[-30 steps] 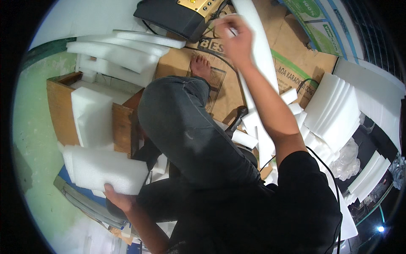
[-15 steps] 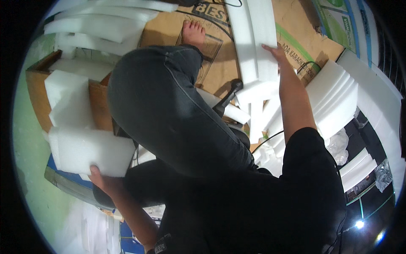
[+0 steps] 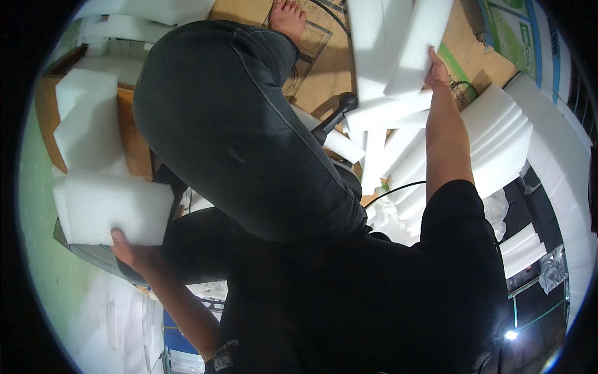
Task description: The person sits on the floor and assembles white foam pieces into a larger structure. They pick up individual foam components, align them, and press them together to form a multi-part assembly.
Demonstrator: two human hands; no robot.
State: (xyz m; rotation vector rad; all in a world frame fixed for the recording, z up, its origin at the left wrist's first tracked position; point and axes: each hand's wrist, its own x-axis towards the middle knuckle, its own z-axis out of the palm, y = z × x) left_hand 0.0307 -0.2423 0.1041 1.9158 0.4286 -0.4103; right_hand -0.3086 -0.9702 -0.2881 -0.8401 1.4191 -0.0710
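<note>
At the lower left, my left hand (image 3: 134, 252) grips the lower edge of a thick white foam block (image 3: 118, 209), thumb on its face and the other fingers hidden beneath. My right hand (image 3: 437, 71) reaches out to the upper right and is closed on the side of a long white foam strip (image 3: 421, 47). This strip lies slantwise over other long foam strips (image 3: 369, 53); part of my right hand's grip is hidden behind it. Shorter foam strips (image 3: 389, 111) lie crosswise just below its near end.
A wooden box (image 3: 134, 134) holding foam pieces (image 3: 90, 118) stands at the left. Beside my bent leg lies a black tool with a rounded end (image 3: 339, 115). Printed cardboard (image 3: 324, 68) covers the floor. Stacked foam sheets (image 3: 492, 146) and a black cable (image 3: 398, 187) are on the right.
My right hand has shifted right with the long strip, which is now turned at a slant, apart from the strips beside it. My left hand still holds the foam block. The view has shifted slightly.
</note>
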